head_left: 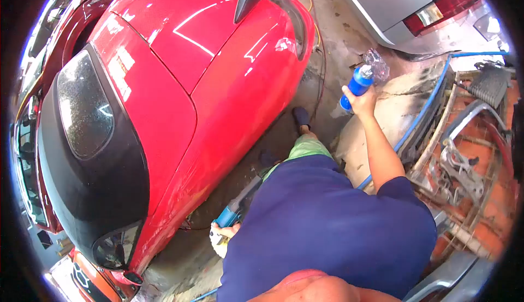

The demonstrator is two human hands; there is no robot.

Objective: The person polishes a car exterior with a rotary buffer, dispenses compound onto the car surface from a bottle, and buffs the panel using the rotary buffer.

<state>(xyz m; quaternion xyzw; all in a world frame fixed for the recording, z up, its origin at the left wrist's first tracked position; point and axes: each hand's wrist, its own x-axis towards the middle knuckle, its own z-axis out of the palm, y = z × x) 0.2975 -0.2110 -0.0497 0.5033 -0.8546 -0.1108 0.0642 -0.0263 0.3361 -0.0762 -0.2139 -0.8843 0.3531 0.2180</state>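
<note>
My right hand [362, 105], out to the right, is closed around a blue bottle [358, 86] with a pale top. Clear crinkled plastic [376, 64] shows just beyond that top. Low at my left side, my left hand [229, 230] grips a polisher [231, 213] with a teal body and a long grey rear part. A pale, fluffy pad [217, 244] shows at its near end. Part of the tool is hidden by my shirt. The glossy red car [229, 94] with a black soft top [93, 193] stands close on my left, apart from both hands.
A silver vehicle [382, 7] stands at the upper right. A blue hose [431, 100] runs along my right, beside a rack with metal parts [461, 171]. Thin cables [321, 56] lie on the stained floor past the red car. Other cars stand at far left.
</note>
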